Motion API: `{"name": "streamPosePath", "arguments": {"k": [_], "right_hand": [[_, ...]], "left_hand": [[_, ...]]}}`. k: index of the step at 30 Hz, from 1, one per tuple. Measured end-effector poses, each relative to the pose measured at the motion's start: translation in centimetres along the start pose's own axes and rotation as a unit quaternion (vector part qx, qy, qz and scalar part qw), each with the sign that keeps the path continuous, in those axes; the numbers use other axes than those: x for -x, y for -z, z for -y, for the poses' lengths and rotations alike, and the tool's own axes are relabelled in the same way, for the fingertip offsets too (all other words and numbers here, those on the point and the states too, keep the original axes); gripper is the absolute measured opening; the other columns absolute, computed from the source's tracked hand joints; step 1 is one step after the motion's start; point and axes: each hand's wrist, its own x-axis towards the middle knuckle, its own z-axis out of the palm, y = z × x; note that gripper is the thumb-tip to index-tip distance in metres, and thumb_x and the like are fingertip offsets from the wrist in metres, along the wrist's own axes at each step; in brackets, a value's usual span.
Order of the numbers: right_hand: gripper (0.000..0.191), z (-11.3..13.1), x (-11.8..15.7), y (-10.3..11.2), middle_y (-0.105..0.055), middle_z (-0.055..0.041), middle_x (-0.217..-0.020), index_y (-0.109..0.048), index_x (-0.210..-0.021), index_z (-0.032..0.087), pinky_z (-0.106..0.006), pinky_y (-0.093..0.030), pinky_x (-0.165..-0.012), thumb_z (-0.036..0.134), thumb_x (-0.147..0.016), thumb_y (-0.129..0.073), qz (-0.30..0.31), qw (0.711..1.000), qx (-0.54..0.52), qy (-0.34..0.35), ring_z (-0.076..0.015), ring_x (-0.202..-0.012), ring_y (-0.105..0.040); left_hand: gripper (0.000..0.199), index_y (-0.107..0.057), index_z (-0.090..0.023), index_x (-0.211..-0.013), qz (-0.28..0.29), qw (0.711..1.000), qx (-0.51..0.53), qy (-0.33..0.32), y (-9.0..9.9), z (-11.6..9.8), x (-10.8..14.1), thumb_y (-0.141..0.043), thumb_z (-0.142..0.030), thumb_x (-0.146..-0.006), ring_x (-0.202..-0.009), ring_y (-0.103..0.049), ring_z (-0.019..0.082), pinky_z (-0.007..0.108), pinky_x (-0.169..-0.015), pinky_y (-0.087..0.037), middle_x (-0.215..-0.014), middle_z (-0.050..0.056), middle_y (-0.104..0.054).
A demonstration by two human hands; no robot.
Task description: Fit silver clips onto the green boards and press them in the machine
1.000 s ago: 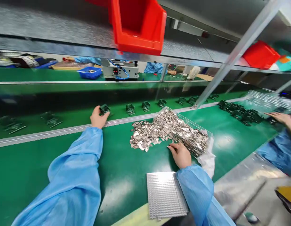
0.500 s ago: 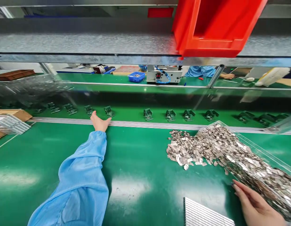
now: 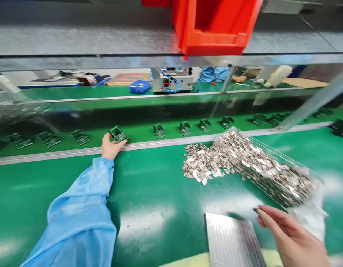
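The left hand (image 3: 110, 148) grasps an angular green board (image 3: 117, 134); the right hand (image 3: 295, 235) pinches some tiny dark piece (image 3: 255, 210) above glossy worktop (image 3: 149, 185).

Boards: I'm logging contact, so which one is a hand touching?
The board in the left hand, between thumb and fingers; no hand touches the others in its row.

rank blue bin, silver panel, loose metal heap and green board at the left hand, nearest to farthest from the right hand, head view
From the right hand:
1. silver panel, just to its left
2. loose metal heap, ahead and to the left
3. green board, farther left, at the left hand
4. blue bin, left and far back
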Motion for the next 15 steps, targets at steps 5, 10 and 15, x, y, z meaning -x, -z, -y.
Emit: {"name": "streamPosePath", "arguments": {"k": [5,10,15], "right_hand": [[0.027,5.7,3.8,-2.8,-0.07,-0.0059,-0.067,-0.074,-0.075,0.02,-0.025,-0.054,-0.054,0.044,-0.066,-0.08,0.059,0.989,-0.133,-0.031,-0.0182,-0.059,-0.064],[0.021,4.9,6.8,-2.2,-0.07,-0.0048,-0.073,-0.073,-0.081,0.02,-0.025,-0.052,-0.058,0.038,-0.073,-0.079,0.043,0.974,-0.221,-0.031,-0.0172,-0.065,-0.063],[0.027,4.4,9.3,-0.9,-0.067,-0.0024,-0.074,-0.066,-0.091,0.02,-0.027,-0.051,-0.06,0.035,-0.074,-0.08,-0.019,0.974,-0.226,-0.024,-0.0171,-0.067,-0.062]], "left_hand": [[0.065,-0.045,-0.021,-0.101,0.253,0.909,0.33,-0.027,-5.1,-6.8,16.2,-0.088,-0.028,-0.053,-0.097,-0.068,0.02,0.035,-0.089,-0.057,-0.111,0.006,-0.063],[0.056,-0.048,-0.023,-0.108,0.494,0.771,0.401,0.019,-4.4,-12.7,30.7,-0.084,-0.022,-0.064,-0.095,-0.067,0.017,0.028,-0.085,-0.058,-0.105,0.003,-0.066],[0.058,-0.048,-0.025,-0.115,0.551,0.719,0.424,0.012,-3.6,-14.7,35.7,-0.082,-0.027,-0.068,-0.079,-0.066,0.013,0.024,-0.071,-0.056,-0.098,0.002,-0.064]]}}
